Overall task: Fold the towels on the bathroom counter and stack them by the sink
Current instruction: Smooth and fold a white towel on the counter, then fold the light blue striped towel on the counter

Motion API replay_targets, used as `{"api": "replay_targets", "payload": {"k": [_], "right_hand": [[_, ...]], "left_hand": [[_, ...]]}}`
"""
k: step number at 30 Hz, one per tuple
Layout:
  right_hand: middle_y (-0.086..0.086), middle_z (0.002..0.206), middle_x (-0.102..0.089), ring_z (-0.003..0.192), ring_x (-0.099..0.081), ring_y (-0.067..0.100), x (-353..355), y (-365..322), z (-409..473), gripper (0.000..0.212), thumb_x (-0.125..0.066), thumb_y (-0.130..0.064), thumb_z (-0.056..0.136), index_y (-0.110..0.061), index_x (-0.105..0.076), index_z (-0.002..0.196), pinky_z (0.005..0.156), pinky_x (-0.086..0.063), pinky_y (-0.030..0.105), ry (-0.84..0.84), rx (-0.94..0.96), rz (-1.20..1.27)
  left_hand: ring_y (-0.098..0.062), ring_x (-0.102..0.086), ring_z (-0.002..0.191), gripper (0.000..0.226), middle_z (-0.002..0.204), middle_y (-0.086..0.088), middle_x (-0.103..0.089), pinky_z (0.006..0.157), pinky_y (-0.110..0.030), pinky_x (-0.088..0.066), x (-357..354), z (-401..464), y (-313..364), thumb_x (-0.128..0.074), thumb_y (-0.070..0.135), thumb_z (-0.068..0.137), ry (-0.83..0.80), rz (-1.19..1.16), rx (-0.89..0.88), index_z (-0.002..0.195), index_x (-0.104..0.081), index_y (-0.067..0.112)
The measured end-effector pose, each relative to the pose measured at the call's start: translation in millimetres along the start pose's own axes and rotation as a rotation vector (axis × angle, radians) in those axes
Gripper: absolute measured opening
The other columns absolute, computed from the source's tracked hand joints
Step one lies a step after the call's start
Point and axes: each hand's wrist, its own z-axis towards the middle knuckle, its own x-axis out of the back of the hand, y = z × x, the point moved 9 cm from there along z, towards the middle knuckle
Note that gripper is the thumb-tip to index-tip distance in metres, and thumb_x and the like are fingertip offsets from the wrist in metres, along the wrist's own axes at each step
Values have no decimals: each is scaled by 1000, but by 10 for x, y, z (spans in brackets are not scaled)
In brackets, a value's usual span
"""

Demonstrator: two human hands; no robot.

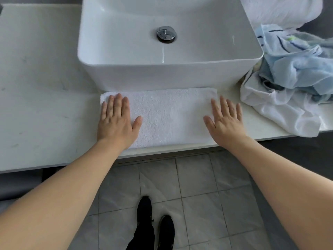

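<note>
A white terry towel folded into a long rectangle (169, 116) lies flat on the pale marbled stone bench (45, 98), directly in front of the white rectangular ceramic vessel sink (162, 73). The far long edge of the towel runs along the base of the front wall of the sink; the near long edge lies just inside the front edge of the bench.

The left hand (115, 121) rests palm down on the left end of the towel, fingers (117, 103) straight and close together, thumb spread toward the centre. The right hand (225, 120) rests palm down on the right end, fingers straight and slightly spread, thumb angled inward. Neither hand grips the cloth.

To the right of the sink, a heap of unfolded towels occupies the bench: a crumpled light blue terry towel with dark stripes (299, 65) lies on top of a rumpled white cloth (284, 109), part of which hangs over the front edge of the bench. Another white towel (281, 9) sits behind them at the upper right.

Below the bench, grey floor tiles (198, 186) and two black shoes (155, 222) are visible.
</note>
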Motion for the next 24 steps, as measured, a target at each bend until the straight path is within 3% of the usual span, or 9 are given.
{"api": "replay_targets", "payload": {"k": [4,10,24], "right_hand": [[8,163,-7,150,-3,23,341,164,-303,63,-29,-43,100,-16,-14,155,122,4,41,113,24,71],[9,159,-21,148,-15,24,585,656,-566,60,-44,-28,98,-10,-25,152,122,-3,40,184,-22,151],[8,153,-34,143,-25,26,1192,2273,-466,59,-56,-18,92,-11,-36,147,121,-10,39,339,20,282]], "left_hand": [[-28,0,153,76,165,-13,-6,124,-41,5,263,-158,707,-12,52,97,40,-174,-159,156,-11,4],[-27,-5,153,65,164,-12,-14,124,-38,0,465,-263,1916,-28,40,103,37,-233,-496,155,-18,3],[-23,1,153,67,166,-11,-3,124,-36,2,1064,116,3699,-36,35,104,78,-363,-430,157,-8,6]]}}
